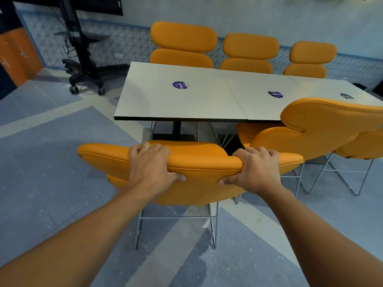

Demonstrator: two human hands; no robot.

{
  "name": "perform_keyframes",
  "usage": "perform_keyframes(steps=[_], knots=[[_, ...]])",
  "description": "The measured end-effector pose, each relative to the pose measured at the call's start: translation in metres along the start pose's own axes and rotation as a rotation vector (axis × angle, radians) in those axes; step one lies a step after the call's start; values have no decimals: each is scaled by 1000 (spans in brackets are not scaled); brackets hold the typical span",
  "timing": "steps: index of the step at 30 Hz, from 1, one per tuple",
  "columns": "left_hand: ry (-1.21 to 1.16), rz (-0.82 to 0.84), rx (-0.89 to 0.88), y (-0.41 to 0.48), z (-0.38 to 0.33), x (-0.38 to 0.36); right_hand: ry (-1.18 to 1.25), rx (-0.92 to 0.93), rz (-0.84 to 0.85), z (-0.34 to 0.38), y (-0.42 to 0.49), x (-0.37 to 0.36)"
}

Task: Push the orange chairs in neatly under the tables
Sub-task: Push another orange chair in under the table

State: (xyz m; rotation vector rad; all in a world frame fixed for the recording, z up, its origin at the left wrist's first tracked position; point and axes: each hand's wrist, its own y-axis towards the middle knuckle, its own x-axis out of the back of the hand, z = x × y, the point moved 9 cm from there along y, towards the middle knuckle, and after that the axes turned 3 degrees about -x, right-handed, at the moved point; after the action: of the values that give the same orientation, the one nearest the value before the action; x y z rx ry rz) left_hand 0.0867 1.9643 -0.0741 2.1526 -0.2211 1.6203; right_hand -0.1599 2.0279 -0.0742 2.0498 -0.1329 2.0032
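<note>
Your left grip (152,166) and right grip (251,170) are both closed over the top edge of the near orange chair (199,172), low in the frame's centre, fingers over the front, thumbs behind. It stands short of the white bench (178,100).

The floor (47,162) is grey-blue with pale bands crossing it at angles. The far wall (248,15) is plain and pale above, with a blue rail and a strip of triangle-patterned tiles (128,46) below. A black wheeled stand (83,65) with trailing cables stands at the left near that wall, carrying a dark screen (97,5). Orange cabinet doors (16,54) show at the far left edge.
</note>
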Motion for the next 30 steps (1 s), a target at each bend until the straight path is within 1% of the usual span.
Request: perform_keyframes(steps=[2,7,11,16,24,30], knots=[[-11,-23,-8,2,-1,0,-17,6,15,0,6,1],[17,-61,-53,16,1,1,-22,4,-29,-1,19,1],[23,-45,-75,31,9,-2,-20,-6,-37,6,31,-1],[23,19,-66,59,35,-4,-18,-13,-70,26,48,-4],[-5,24,-82,103,63,-9,-31,-27,-91,43,88,-9],[-7,15,-83,129,70,-12,-14,-27,-105,48,115,-11]])
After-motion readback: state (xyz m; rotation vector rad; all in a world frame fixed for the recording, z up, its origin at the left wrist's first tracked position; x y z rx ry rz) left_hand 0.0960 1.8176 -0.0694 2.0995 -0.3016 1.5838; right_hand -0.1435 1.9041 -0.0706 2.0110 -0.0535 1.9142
